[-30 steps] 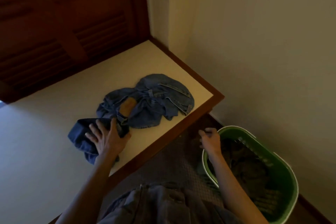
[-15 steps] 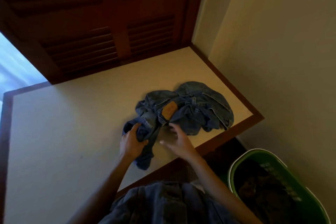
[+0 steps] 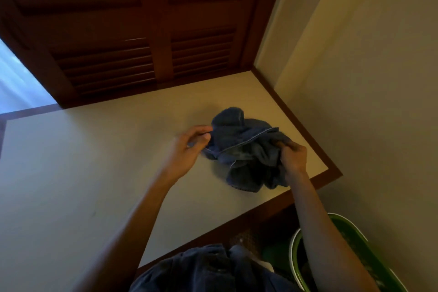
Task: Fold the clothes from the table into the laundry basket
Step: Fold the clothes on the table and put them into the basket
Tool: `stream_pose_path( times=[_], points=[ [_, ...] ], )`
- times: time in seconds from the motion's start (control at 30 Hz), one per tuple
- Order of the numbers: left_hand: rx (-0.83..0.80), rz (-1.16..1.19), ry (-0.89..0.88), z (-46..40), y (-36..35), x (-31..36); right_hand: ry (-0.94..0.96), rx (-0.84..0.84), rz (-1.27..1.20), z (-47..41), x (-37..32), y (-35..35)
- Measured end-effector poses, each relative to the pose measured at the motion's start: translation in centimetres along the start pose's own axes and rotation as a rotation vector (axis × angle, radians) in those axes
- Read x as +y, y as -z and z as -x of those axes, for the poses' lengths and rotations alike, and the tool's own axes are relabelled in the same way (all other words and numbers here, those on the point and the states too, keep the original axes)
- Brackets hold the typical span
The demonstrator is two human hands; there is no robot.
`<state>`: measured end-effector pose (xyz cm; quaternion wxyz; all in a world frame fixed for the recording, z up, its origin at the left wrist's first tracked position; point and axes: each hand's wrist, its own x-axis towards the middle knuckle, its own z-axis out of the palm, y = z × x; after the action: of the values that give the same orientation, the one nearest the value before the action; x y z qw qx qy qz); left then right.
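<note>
The blue denim garment (image 3: 246,152) is bunched up near the right-hand corner of the pale tabletop (image 3: 94,173), partly lifted between your hands. Your left hand (image 3: 189,147) has its grip pinched closed on the garment's left edge, fingers curled around the hem. Your right hand (image 3: 292,156) has its grip clenched on the crumpled right side. The green laundry basket (image 3: 355,239) sits on the floor below the tabletop's right edge, beside your right forearm. Dark louvred shutters (image 3: 142,31) stand behind the tabletop.
</note>
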<state>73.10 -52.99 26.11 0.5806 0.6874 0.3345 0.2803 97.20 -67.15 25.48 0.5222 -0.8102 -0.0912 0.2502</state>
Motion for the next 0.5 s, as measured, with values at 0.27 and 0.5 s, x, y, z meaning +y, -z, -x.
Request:
stream_pose_path(
  times=[0.27,0.5],
  points=[
    [-0.419,-0.865,0.068,-4.9,-9.8,-8.2,-0.027,0.163,0.503,-4.6,6.3,1.6],
    [-0.513,-1.056,0.173,-4.4,-12.5,-10.5,-0.394,0.048,0.105,-9.5,7.5,4.8]
  ],
)
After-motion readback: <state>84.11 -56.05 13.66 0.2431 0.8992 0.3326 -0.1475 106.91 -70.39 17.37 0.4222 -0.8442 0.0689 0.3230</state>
